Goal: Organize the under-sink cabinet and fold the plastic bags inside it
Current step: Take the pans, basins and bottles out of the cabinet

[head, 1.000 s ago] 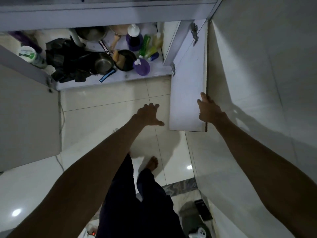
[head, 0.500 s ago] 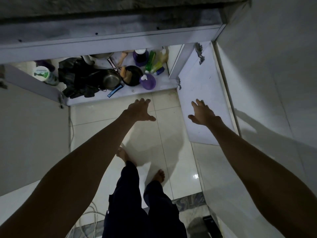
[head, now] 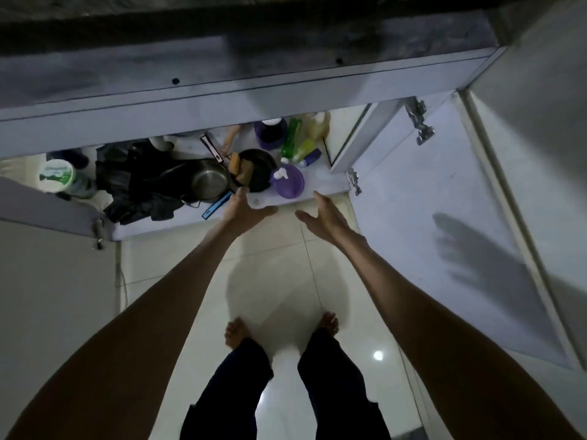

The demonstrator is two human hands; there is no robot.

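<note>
While both doors of the under-sink cabinet stand swung wide, I am bent over its front edge with nothing in either grip. My left grip (head: 244, 208) hangs spread and relaxed above the front edge of the cabinet floor (head: 178, 225), near the steel pot (head: 209, 182) and the blue handle (head: 217, 206) that pokes out beside it. My right grip (head: 320, 214) is just as slack, fingers straight, thumb out, just off the front right corner, close to the purple pump bottle (head: 287, 182) but touching nothing.

The plastic bags (head: 139, 182) I am meant to fold lie as a crumpled black heap left of the middle, spilling toward the front edge and pressed against the pot. I judge that heap is why the rest looks so crowded: the black pan (head: 257, 173), with something yellow resting in it, is jammed between pot and pump bottle. The green bottle (head: 292, 141) and a second purple container (head: 271, 131) are pushed to the back right corner, upright, probably to keep them from tipping or leaking. A round tub (head: 57, 176) sits at the far left edge, half behind the left door (head: 47, 281).

The tub's lid carries a green-and-white print with writing across it, but I cannot read it in this dim light. The blue handle shows a small dark mark, also illegible. No other label can be made out.

With the right door (head: 444, 217) flat back against the wall, my reach is unobstructed; nothing has been sorted yet.
</note>
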